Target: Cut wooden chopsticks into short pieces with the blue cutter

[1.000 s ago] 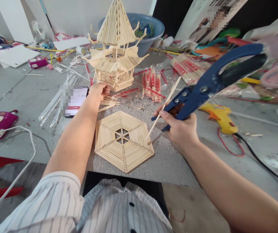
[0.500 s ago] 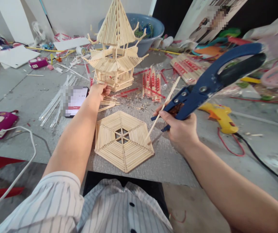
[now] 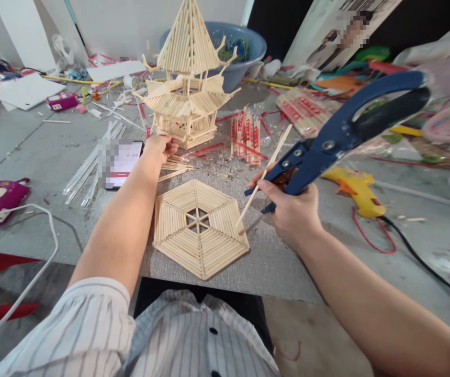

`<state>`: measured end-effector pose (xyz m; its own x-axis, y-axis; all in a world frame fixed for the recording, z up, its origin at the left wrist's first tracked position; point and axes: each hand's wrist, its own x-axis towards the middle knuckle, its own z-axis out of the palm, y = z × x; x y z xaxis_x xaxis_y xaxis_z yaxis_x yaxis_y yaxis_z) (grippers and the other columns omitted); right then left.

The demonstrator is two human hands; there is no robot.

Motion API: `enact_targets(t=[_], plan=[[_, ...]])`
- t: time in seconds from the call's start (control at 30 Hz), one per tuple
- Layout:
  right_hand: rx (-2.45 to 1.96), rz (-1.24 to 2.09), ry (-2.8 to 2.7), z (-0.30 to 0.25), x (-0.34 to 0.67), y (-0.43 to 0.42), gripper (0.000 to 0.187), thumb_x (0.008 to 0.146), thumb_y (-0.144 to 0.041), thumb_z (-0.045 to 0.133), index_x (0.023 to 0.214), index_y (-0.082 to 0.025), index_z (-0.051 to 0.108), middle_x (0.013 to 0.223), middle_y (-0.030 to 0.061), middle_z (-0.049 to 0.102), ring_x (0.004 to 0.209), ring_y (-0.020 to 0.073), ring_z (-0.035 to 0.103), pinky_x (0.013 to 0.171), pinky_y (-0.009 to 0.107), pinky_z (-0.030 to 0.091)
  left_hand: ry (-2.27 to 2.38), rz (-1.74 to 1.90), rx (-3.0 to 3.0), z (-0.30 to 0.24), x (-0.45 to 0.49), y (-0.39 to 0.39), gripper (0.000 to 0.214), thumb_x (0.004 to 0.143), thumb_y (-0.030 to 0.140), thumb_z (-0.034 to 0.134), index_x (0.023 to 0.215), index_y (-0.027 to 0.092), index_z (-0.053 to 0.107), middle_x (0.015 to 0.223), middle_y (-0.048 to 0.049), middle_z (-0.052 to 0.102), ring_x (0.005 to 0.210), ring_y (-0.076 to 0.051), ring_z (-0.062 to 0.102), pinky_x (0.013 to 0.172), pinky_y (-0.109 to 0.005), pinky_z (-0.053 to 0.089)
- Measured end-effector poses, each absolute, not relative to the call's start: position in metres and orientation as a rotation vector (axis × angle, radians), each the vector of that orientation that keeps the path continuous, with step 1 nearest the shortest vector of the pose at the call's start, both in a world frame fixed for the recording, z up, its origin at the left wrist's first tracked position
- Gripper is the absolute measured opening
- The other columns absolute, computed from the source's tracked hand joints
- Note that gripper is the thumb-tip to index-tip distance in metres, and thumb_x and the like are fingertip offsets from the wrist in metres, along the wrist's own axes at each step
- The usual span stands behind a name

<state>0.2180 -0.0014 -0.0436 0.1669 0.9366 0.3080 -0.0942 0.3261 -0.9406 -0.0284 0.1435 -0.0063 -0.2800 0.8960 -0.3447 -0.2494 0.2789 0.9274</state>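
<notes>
A pagoda model (image 3: 189, 102) built of thin wooden sticks stands upright at the middle of the table. My left hand (image 3: 163, 148) is at its lower left edge, with the fingers closed on the base; the fingertips are partly hidden. Near the table's front edge lies a flat hexagonal panel (image 3: 217, 246) of wooden sticks with a small spoked opening in its centre. My right hand (image 3: 297, 207) grips blue hand cutters (image 3: 325, 146), handles pointing up and right. Between its thumb and fingers it also holds a thin wooden stick (image 3: 275, 157), tilted, its lower end over the panel's right side.
Loose sticks (image 3: 175, 172) lie below my left hand. A phone (image 3: 123, 162) and clear glue sticks (image 3: 91, 162) are to the left. Wrapped chopsticks (image 3: 250, 136) lie behind the panel. A yellow glue gun (image 3: 356, 191) with a cord lies right; a blue basin (image 3: 244, 63) stands behind.
</notes>
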Motion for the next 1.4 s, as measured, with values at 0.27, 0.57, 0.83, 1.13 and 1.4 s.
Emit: enact_targets(t=[0.27,0.57,0.83,1.13,1.4], plan=[[-0.95,0.915,-1.167,-0.044,0.218,-0.001,0.012,0.069,-0.028,0.077,0.077,-0.027,0.068,0.078,-0.0011,0.066,0.071,0.016,0.063,0.072,0.034,0.055,1.405,1.252,0.635,-0.007,-0.03,0.145,0.018,0.093,0.008,0.044,0.09,0.011,0.062,0.043,0.0037,0.052,0.036,-0.005,0.047,0.039,-0.014,0.037],[-0.935,0.881,-1.173,-0.043,0.217,0.0,0.016,0.068,-0.03,0.078,0.077,-0.027,0.066,0.075,-0.0021,0.066,0.068,0.0157,0.064,0.068,0.034,0.055,1.409,1.277,0.616,-0.01,-0.033,0.146,0.022,0.089,0.009,0.047,0.069,0.014,0.055,0.045,0.0004,0.055,0.037,-0.006,0.048,0.039,-0.014,0.037],[-0.936,0.838,-1.18,-0.043,0.218,0.003,0.014,0.067,-0.026,0.076,0.076,-0.025,0.065,0.073,-0.0014,0.066,0.066,0.0158,0.064,0.067,0.034,0.054,1.63,1.311,0.776,0.0,-0.028,0.131,0.017,0.077,0.011,0.055,0.062,0.018,0.05,0.041,0.003,0.049,0.029,-0.006,0.034,0.032,-0.019,0.02],[-0.951,0.736,-1.187,-0.045,0.22,0.011,0.02,0.066,-0.028,0.075,0.079,-0.024,0.061,0.078,-0.0002,0.067,0.07,0.0154,0.064,0.072,0.035,0.055,1.678,1.3,1.111,0.008,-0.02,0.113,0.026,0.076,0.01,0.054,0.054,0.019,0.045,0.037,0.0034,0.042,0.029,-0.006,0.032,0.032,-0.021,0.017],[-0.976,0.77,-1.208,-0.046,0.217,0.011,0.026,0.066,-0.036,0.076,0.083,-0.024,0.06,0.082,-0.0001,0.066,0.073,0.0152,0.061,0.077,0.037,0.054,1.523,0.973,1.361,0.032,-0.007,0.047,0.025,0.084,0.007,0.055,0.061,0.015,0.059,0.048,0.0003,0.054,0.033,-0.006,0.043,0.036,-0.018,0.03]])
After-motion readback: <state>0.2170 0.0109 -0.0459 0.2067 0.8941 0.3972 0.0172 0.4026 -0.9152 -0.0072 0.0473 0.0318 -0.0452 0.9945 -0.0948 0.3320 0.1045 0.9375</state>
